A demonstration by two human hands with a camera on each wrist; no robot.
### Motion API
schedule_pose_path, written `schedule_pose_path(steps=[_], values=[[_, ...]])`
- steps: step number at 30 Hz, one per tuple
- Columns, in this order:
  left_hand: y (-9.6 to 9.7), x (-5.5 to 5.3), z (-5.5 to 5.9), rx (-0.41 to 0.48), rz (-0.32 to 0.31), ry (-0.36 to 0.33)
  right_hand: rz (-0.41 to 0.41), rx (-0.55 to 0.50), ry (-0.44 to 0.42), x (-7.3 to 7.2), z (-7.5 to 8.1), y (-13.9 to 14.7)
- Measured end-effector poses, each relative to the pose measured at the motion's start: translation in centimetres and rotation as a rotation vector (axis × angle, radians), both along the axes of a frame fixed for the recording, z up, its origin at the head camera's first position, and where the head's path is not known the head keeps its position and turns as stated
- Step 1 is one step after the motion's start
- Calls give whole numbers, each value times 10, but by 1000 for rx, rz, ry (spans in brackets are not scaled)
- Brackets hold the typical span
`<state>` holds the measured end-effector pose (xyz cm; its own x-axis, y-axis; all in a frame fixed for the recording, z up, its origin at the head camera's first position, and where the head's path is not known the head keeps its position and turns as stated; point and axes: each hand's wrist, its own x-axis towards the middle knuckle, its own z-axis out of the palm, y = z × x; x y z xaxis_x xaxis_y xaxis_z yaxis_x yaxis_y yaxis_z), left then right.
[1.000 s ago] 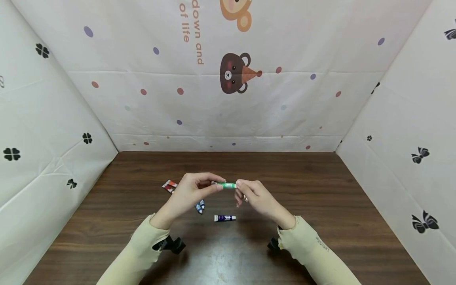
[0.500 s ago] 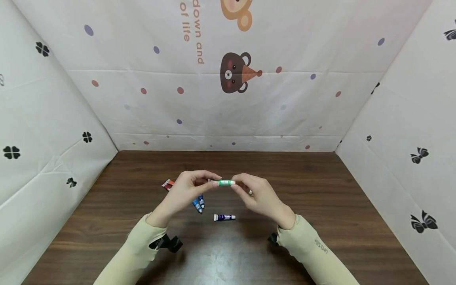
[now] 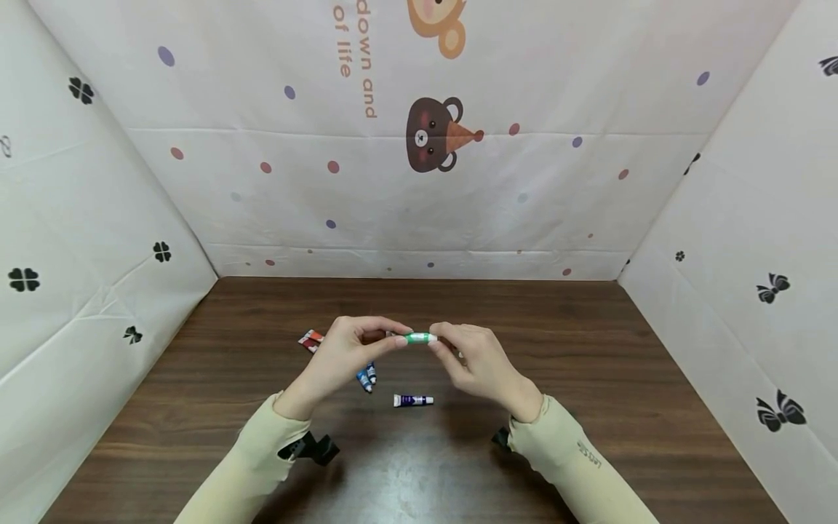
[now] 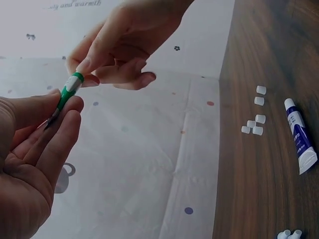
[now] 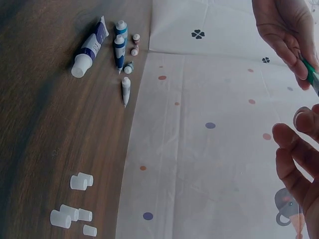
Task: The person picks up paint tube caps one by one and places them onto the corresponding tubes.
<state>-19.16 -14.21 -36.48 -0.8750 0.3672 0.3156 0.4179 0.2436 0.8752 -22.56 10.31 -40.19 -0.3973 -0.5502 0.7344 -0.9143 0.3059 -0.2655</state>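
A small green-and-white paint tube (image 3: 419, 338) is held level above the table. My left hand (image 3: 343, 353) pinches its flat end between thumb and fingers, which hide that end in the head view. At the opposite, white-capped end, my right hand (image 3: 481, 364) has thumb and forefinger closed on the cap. From the left wrist, the right hand (image 4: 127, 45) shows above the tube (image 4: 69, 92), its other fingers loosely bent. A purple paint tube (image 3: 413, 401) with its white cap on lies on the table, nearer the body than the hands.
Behind the left hand lie blue tubes (image 3: 364, 380) and red and orange tubes (image 3: 310, 340). Several loose white caps (image 4: 259, 101) are scattered on the wooden table (image 3: 589, 437). Printed white cloth (image 3: 556, 204) walls the back and both sides.
My right hand has rotated at the cap: its lower fingers hung in sight before, and now its back and thumb show. The tube shifted slightly left, then back right. The left hand keeps its pinch.
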Motion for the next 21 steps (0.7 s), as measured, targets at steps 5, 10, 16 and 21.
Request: schedule_pose_path(steps=[5,10,16,21], values=[[-3,-3,-1,-55,-16,3,-5,12,-26,-1,-3,1],[-8,-7,-3,-118,-31,-52,-35,20,-41,-1,-8,4],[-13,-8,-4,-102,-41,-113,-39,15,-37,-2,-10,5],[-16,-10,-6,-83,-34,-122,-61,0,-43,-3,-11,7]])
